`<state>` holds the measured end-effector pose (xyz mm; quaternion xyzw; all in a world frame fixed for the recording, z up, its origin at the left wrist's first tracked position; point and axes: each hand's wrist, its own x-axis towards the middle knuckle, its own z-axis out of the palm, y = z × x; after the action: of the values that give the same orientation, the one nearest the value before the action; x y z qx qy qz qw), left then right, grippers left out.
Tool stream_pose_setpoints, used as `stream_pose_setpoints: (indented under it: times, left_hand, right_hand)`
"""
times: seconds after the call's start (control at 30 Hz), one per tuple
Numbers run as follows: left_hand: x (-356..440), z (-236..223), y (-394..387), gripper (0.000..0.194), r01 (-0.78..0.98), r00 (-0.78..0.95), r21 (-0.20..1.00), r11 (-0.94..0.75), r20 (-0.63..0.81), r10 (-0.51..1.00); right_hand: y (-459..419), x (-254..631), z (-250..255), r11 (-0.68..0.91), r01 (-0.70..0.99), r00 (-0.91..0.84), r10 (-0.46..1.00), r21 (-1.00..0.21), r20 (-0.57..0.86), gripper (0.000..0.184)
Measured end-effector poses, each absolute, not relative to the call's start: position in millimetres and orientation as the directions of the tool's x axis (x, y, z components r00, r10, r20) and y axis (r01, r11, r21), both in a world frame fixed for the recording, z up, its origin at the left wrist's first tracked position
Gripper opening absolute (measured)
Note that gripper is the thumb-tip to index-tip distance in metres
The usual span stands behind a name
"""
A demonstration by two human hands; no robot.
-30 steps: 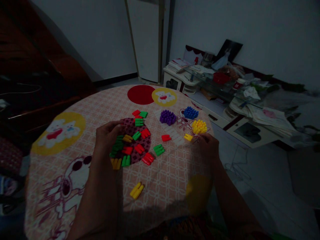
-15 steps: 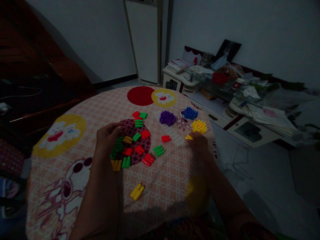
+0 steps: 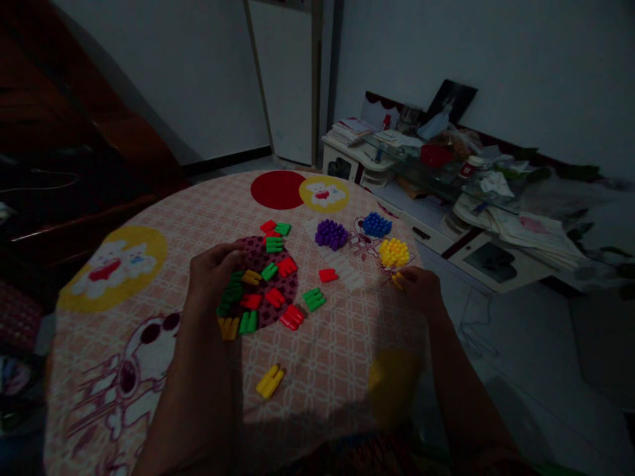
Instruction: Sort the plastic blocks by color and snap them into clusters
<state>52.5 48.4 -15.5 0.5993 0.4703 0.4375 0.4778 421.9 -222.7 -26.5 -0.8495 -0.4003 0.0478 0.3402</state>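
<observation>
Lying nearest on the patterned tablecloth (image 3: pixel 332 370), a loose yellow block (image 3: pixel 270 381) sits well apart from both hands. Farther out, the left hand (image 3: pixel 212 270) curves beside some dark green blocks (image 3: pixel 230 292), though whether it grips anything cannot be told, while the right hand (image 3: pixel 421 289) pinches a small yellow piece (image 3: pixel 397 281), which juts from the grip's left side. Just beyond that piece stands the yellow cluster (image 3: pixel 394 253), with the purple cluster (image 3: pixel 331 235) and blue cluster (image 3: pixel 377 225) farther off.
</observation>
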Motion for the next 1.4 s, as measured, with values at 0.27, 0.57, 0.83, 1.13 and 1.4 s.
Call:
stream_pose_setpoints:
  times: [0.27,0.57,0.83,1.13,1.4]
  left_hand:
    - [56,-14,46,0.040,0.150,0.162,0.985,-0.087,0.062,0.985]
    - [54,-16,48,0.041,0.130,0.170,0.987,-0.097,0.074,0.983]
    - [50,-17,49,0.038,0.149,0.161,0.981,-0.121,0.097,0.982]
    - [44,-16,51,0.035,0.120,0.109,0.986,-0.119,0.106,0.988]
    - [40,-17,54,0.035,0.107,0.079,0.991,-0.085,0.077,0.994]
  right_hand:
    - [-216,420,-42,-0.354,0.553,0.793,0.501,-0.754,0.346,0.033]
    - [-205,421,-52,-0.375,0.541,0.829,0.387,-0.753,0.403,0.030]
    - [-208,417,-49,-0.397,0.624,0.779,0.380,-0.674,0.498,0.030]
    - [-171,340,-16,-0.107,0.834,0.469,0.654,-0.542,0.594,0.023]
    - [-84,219,-10,0.255,0.848,-0.090,0.933,-0.464,0.348,0.018]
